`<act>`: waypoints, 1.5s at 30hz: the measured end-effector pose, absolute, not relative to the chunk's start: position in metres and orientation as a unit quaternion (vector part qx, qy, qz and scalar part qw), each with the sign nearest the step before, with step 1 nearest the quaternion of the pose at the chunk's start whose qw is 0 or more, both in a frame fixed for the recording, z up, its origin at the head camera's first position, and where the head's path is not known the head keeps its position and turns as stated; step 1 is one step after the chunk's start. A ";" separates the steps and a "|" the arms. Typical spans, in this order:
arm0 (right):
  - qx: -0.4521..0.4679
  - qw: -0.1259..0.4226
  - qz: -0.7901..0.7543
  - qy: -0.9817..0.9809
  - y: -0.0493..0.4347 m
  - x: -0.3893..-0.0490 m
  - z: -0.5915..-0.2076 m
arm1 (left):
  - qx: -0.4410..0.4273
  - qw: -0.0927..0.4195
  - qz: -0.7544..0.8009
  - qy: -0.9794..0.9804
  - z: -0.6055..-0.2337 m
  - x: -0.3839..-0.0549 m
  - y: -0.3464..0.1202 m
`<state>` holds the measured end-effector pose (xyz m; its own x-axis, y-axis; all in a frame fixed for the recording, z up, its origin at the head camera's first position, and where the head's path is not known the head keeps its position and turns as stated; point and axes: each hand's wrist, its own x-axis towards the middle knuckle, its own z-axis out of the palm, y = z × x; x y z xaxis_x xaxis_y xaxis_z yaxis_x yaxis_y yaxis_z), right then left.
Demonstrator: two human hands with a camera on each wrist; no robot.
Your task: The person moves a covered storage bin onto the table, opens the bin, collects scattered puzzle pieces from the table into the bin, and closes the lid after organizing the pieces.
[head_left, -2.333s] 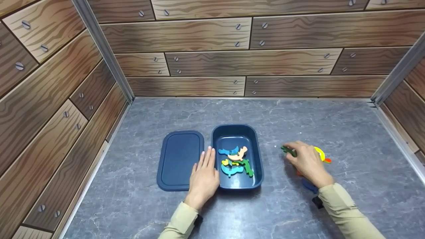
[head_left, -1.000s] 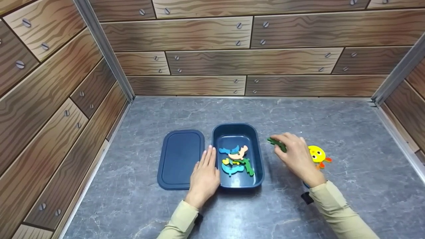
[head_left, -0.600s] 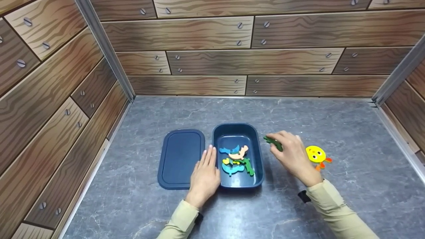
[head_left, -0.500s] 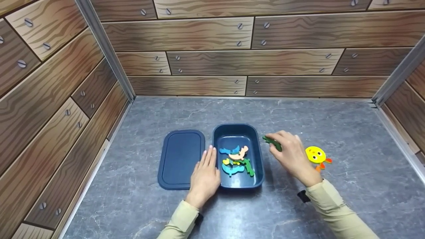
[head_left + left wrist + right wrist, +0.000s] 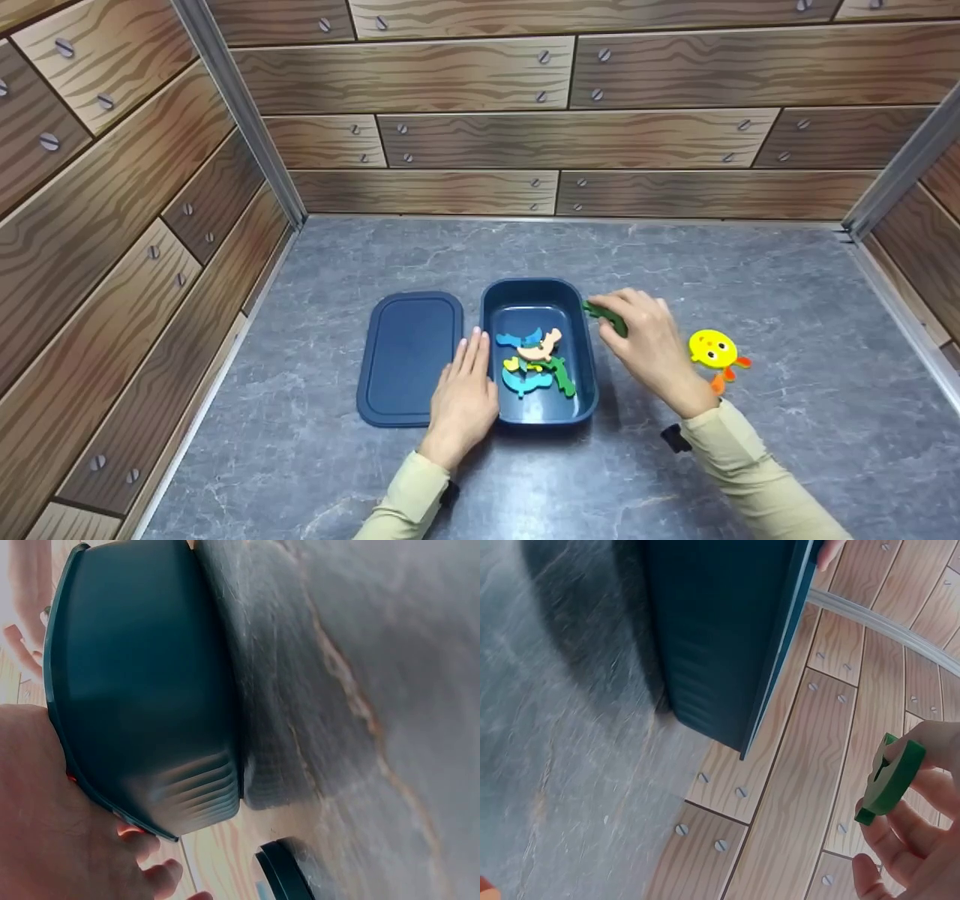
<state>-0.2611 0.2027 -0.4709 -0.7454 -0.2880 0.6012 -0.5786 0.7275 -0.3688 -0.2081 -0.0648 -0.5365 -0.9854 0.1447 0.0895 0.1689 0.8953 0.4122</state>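
Note:
My right hand [image 5: 651,349] pinches a flat dark green toy piece [image 5: 606,317] between thumb and fingers, close by the right rim of a dark blue box [image 5: 540,422]. The right wrist view shows the thick green piece [image 5: 897,781] with a curved edge and a notch, held up off the table. Along the box's left rim lies my left hand [image 5: 463,401], fingers straight and side by side. Inside the box are a blue piece [image 5: 510,340], a peach piece [image 5: 531,354], a turquoise piece [image 5: 525,384], a green piece [image 5: 561,377] and small yellow bits [image 5: 511,364].
Left of the box lies its dark blue lid [image 5: 412,360], flat on the grey marbled table [image 5: 300,450]. A round yellow toy with a face [image 5: 715,349] and an orange piece [image 5: 718,384] lie right of my right hand. Wood-patterned walls [image 5: 465,142] enclose the back and sides.
My right hand has moved left with the green piece, up to the box's right rim, uncovering the yellow toy. The dark blue piece by the right wrist is now hidden. My left hand stays put.

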 end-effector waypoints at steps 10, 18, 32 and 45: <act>0.250 0.246 0.287 -0.891 0.189 -0.260 -0.465 | -0.079 0.030 -0.210 -0.974 -0.539 -0.209 -0.065; 0.264 0.255 0.294 -0.883 0.177 -0.261 -0.462 | -0.078 0.027 -0.210 -0.974 -0.537 -0.208 -0.064; 0.282 0.247 0.278 -0.885 0.160 -0.260 -0.462 | -0.076 0.032 -0.213 -0.974 -0.536 -0.208 -0.063; 0.304 0.245 0.277 -0.878 0.142 -0.264 -0.472 | -0.077 0.031 -0.216 -0.973 -0.538 -0.209 -0.064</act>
